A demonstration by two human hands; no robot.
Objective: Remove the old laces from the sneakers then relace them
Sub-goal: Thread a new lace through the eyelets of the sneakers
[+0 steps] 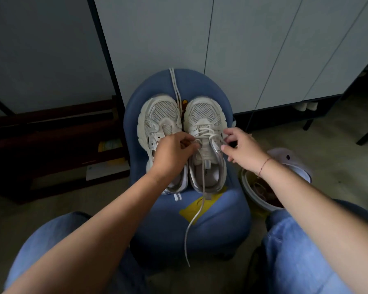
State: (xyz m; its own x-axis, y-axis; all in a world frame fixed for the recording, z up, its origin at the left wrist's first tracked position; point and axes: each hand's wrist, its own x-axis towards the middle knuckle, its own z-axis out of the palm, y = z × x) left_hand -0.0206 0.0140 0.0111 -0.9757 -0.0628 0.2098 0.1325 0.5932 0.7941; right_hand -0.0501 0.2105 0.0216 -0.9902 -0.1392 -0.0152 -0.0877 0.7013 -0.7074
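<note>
head view: on the blue padded chair seat (157, 219), left hand (172, 153) and right hand (240, 149) each pinch the white cord lace (202, 187) at the eyelets of the white mesh sneaker (202, 115) at the pair's 3 o'clock, probably unlacing, so next slide that crossing free.

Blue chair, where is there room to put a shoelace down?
Bare seat lies before the heels, left of the dangling lace. A small strip lies beyond the toe of the right sneaker. The middle is crowded: left sneaker, left hand, right hand.

Dim room, dark corners, wide-angle edge bending
</note>
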